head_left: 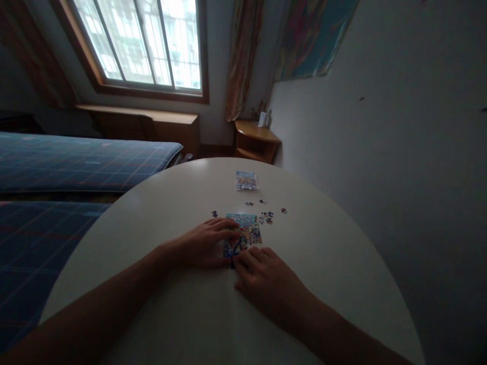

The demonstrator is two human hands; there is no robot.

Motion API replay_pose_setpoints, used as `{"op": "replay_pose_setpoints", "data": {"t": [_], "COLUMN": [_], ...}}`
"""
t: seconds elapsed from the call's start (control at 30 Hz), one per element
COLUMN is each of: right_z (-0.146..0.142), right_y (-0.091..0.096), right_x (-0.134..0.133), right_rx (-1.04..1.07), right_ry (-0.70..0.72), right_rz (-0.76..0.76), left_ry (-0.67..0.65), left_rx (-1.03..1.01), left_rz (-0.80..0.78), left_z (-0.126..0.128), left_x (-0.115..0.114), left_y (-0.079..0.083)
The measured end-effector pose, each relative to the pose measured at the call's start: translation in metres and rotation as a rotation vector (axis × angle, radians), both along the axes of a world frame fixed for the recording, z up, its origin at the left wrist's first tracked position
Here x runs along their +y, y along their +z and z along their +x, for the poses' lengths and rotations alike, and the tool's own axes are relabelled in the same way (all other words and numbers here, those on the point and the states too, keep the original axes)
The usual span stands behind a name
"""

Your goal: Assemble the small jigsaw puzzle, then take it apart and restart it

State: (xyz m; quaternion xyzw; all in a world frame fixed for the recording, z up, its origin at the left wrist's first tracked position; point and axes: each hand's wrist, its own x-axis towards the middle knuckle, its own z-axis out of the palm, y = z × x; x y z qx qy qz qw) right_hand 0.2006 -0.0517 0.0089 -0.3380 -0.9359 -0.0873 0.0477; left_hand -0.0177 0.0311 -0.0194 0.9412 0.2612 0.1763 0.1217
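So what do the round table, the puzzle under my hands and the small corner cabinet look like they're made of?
Round table: probably laminate or painted board; white, smooth, with a soft sheen. Puzzle: likely printed cardboard, judging by its thin, colourful pieces. Corner cabinet: wood or veneer, perhaps varnished, from its orange-brown colour and light sheen.

Open surface (335, 263) stretches right of the right hand (264, 274). Loose pieces (269, 221) lie in the way between the puzzle (254, 234) and the packet (246, 181); the left hand (205, 241) bars the puzzle's left side.
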Motion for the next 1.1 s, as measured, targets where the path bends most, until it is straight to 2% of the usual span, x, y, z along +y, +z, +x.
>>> {"op": "replay_pose_setpoints", "data": {"t": [0.2,0.3,0.4,0.5,0.63,0.77,0.97,1.1], "right_z": [0.0,0.0,0.007,0.024,0.054,0.071,0.081,0.081], "right_y": [-0.004,0.004,0.014,0.015,-0.002,-0.018,-0.016,-0.009], "right_x": [-0.012,-0.013,-0.002,0.024,0.067,0.093,0.096,0.093], "right_rx": [-0.013,0.026,0.103,0.264,0.407,0.378,0.306,0.324], "right_ry": [-0.034,-0.066,-0.06,-0.086,-0.318,-0.364,-0.456,-0.403], "right_rz": [-0.007,-0.095,-0.254,-0.339,-0.229,-0.186,-0.141,-0.153], "left_ry": [0.003,0.007,0.007,0.008,0.014,0.018,0.028,0.035], "left_rx": [0.018,0.005,-0.013,-0.003,0.02,0.035,0.031,0.035], "left_rz": [-0.008,-0.011,0.004,0.006,-0.009,-0.031,-0.033,-0.03], "left_z": [0.0,0.001,0.001,0.001,0.001,0.001,-0.001,0.0], "left_x": [-0.001,-0.001,0.0,0.0,-0.001,-0.002,-0.001,-0.001], "left_y": [0.001,0.001,-0.001,-0.002,0.002,0.005,0.001,0.002]}}
